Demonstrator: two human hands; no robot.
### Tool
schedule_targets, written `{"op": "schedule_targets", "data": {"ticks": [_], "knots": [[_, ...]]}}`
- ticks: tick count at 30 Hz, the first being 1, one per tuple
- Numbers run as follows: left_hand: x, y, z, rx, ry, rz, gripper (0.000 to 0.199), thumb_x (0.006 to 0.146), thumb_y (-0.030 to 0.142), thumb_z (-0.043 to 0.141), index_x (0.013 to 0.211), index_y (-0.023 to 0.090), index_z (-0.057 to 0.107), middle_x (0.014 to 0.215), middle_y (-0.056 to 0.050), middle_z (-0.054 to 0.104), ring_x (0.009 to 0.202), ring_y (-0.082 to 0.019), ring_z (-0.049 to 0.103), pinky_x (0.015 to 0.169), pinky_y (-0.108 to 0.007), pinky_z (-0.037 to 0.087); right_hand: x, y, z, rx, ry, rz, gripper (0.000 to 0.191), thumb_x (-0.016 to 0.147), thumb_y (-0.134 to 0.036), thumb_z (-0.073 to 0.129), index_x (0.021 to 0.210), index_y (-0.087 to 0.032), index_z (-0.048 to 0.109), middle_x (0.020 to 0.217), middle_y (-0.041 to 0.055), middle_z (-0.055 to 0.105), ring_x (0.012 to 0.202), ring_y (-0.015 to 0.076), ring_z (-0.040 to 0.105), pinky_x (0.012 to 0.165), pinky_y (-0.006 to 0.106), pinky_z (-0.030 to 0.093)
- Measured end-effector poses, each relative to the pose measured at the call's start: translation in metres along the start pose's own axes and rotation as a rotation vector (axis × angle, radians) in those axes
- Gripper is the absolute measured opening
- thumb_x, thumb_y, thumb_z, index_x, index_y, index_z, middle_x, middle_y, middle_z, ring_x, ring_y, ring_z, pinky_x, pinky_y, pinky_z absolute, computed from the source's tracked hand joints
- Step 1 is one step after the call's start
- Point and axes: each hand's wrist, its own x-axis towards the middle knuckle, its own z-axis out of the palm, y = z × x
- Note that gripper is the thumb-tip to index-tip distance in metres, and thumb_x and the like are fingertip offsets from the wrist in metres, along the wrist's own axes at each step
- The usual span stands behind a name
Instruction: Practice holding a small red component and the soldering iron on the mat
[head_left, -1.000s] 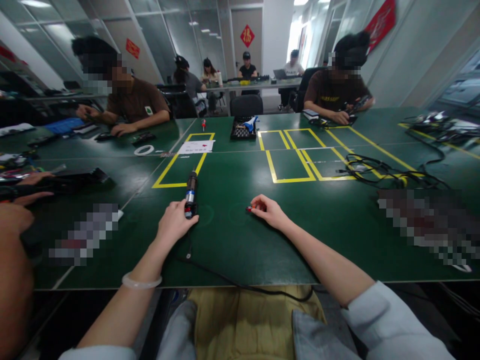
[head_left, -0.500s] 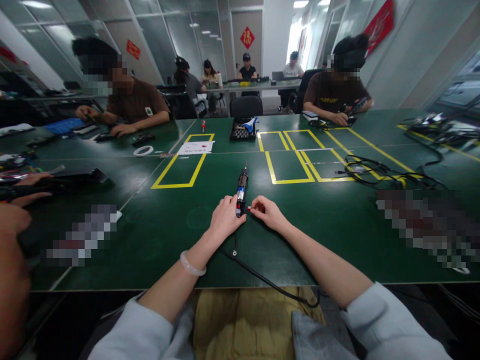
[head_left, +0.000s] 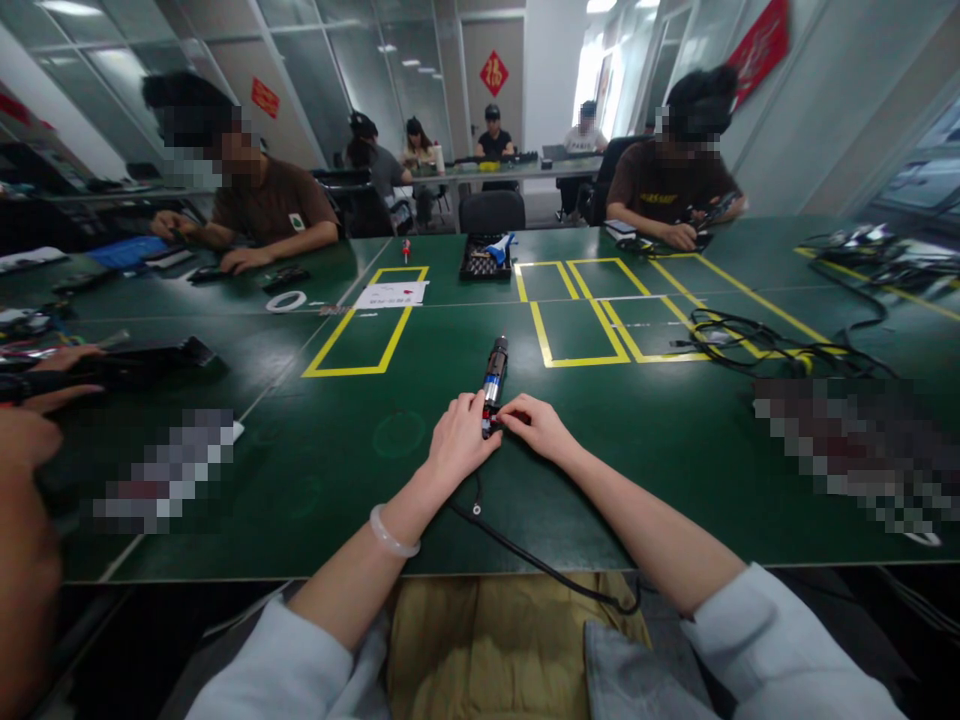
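A dark cylindrical tool with a silver and blue band lies on the green table, its tip pointing away from me. My left hand is wrapped round its near end, where small red parts show. My right hand pinches at the right side of that end; whatever is between thumb and finger is too small to make out. A black cable runs from beneath my left hand over the table's front edge. Beside it a short lead ends in a ring terminal.
Yellow tape outlines mark the green table. A black tray stands at the back, a white tape roll left, coiled black cables right. Several people sit around; a person's arm is at the left edge.
The tool's front end has swung and shifted slightly right. My left hand has moved right with it, closer to my right hand, whose fingertips now meet the tool's near end.
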Motion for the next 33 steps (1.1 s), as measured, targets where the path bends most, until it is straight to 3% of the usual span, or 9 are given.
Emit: {"op": "schedule_targets", "data": {"ticks": [6,12,19,25,33], "knots": [[0.003,0.003,0.003,0.041,0.033,-0.043,0.055,0.084,0.052,0.048,0.129,0.021,0.044,0.108,-0.012,0.052,0.097,-0.027,0.053,0.08,-0.037,0.04,-0.003,-0.002,-0.002,0.095,0.007,0.048,0.015,0.086,-0.027,0.056,0.093,-0.018,0.066,0.085,0.0032,0.066,0.071,0.0142,0.057,0.068,0.027,0.044],[0.005,0.001,0.005,0.06,0.065,-0.041,0.059,0.085,0.052,0.045,0.136,0.022,0.04,0.107,-0.013,0.053,0.099,-0.029,0.052,0.082,-0.039,0.039,-0.004,0.0,-0.001,0.17,-0.014,0.069,0.02,0.086,-0.03,0.055,0.101,-0.018,0.061,0.083,0.0018,0.064,0.067,0.0125,0.055,0.066,0.026,0.045],[0.0,-0.019,-0.007,0.137,0.016,0.014,0.064,0.084,0.055,0.047,0.139,0.024,0.038,0.109,-0.013,0.053,0.096,-0.028,0.052,0.08,-0.038,0.039,-0.004,0.0,0.0,0.189,-0.053,0.057,0.022,0.086,-0.029,0.054,0.105,-0.018,0.058,0.083,0.0009,0.061,0.066,0.0113,0.052,0.066,0.025,0.044],[-0.025,-0.066,-0.025,0.237,0.021,-0.001,0.062,0.086,0.056,0.04,0.139,0.023,0.04,0.111,-0.013,0.054,0.099,-0.029,0.052,0.09,-0.041,0.037,-0.005,-0.002,-0.002,0.109,-0.064,0.043,0.017,0.086,-0.027,0.054,0.097,-0.017,0.062,0.08,0.0012,0.06,0.066,0.0118,0.051,0.065,0.025,0.042],[-0.067,-0.165,-0.05,0.429,-0.019,-0.197,0.068,0.087,0.059,0.033,0.141,0.018,0.039,0.119,-0.017,0.055,0.108,-0.033,0.051,0.098,-0.047,0.033,-0.005,-0.002,-0.003,0.072,-0.091,0.039,0.014,0.086,-0.022,0.054,0.093,-0.016,0.064,0.08,0.0018,0.061,0.067,0.0118,0.051,0.064,0.024,0.041]]}}
